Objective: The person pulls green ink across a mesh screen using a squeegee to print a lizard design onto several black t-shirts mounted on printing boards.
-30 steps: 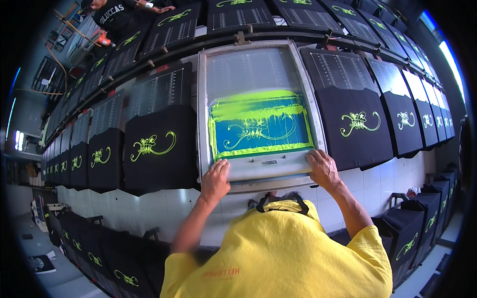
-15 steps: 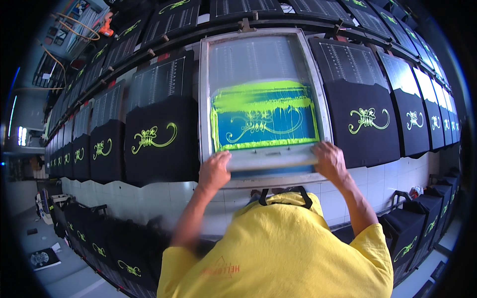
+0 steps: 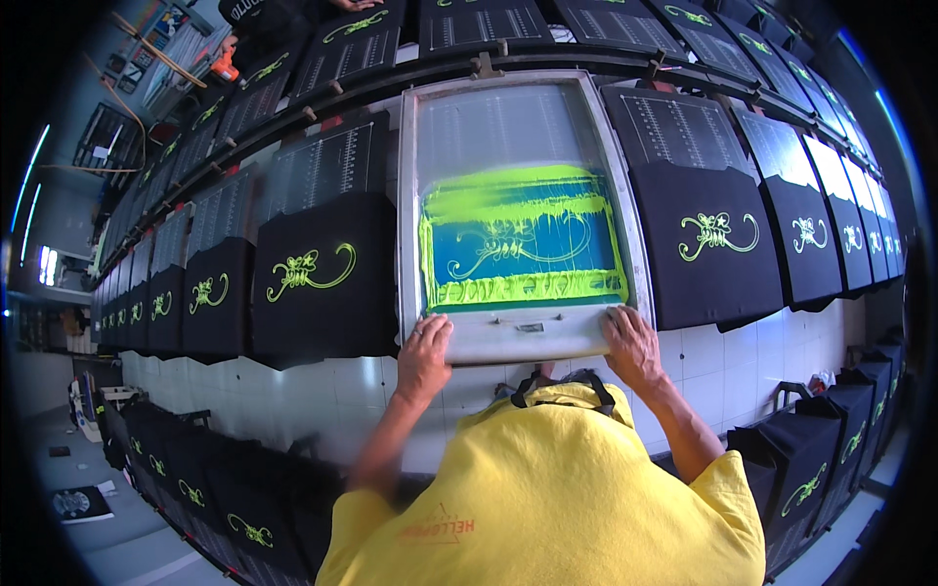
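Note:
A screen printing frame (image 3: 515, 339) lies before me with a pale border and translucent mesh (image 3: 498, 127). Its lower mesh has a blue stencil area (image 3: 449, 234) with a curling floral design. Bright yellow-green ink (image 3: 528, 286) forms thick bands above and below that design and streaks down its sides. My left hand (image 3: 423, 359) grips the frame's near left corner, fingers over the edge. At the near right corner my right hand (image 3: 636, 350) holds the same border. Whatever lies under the mesh is mostly hidden.
Black shirts with yellow-green prints lie on boards to the left (image 3: 311, 273) and right (image 3: 718, 239). A rail (image 3: 376, 76) runs behind the frame. More printed shirts (image 3: 249, 527) stand in a row behind me. At the far left another person's hand (image 3: 355, 4) shows.
The frame's near edge has settled, and the blue strip seen below it is gone. The near ink band shows wider. Another person's hand has appeared at the far side.

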{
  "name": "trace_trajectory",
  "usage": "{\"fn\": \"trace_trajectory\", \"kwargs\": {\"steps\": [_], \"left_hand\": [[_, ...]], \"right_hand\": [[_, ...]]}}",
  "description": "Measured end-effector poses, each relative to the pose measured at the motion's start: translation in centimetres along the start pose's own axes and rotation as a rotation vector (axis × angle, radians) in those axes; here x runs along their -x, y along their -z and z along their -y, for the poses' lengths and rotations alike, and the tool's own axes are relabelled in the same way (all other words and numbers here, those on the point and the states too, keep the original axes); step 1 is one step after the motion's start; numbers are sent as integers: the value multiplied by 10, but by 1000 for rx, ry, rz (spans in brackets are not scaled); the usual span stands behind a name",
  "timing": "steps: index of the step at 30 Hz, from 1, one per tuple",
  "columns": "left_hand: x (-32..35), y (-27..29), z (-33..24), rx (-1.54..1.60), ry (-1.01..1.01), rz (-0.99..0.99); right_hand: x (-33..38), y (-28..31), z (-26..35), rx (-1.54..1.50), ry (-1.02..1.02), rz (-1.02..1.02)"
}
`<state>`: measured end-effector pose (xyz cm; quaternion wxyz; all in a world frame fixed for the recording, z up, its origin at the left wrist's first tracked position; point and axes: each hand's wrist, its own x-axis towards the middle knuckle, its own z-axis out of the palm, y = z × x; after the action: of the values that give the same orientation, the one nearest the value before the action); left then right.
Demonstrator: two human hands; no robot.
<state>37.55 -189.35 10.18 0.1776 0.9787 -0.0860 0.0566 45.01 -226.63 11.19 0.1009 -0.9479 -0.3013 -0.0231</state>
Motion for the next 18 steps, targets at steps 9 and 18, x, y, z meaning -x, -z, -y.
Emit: {"fn": "trace_trajectory", "kwargs": {"steps": [9,18], "left_hand": [[21,-4,-6,-117,-31,135],[14,-18,66,185,436,-346]], "right_hand": [[16,11,12,-145,-49,145],[-1,-28,-58,-375,-573,-371]]}}
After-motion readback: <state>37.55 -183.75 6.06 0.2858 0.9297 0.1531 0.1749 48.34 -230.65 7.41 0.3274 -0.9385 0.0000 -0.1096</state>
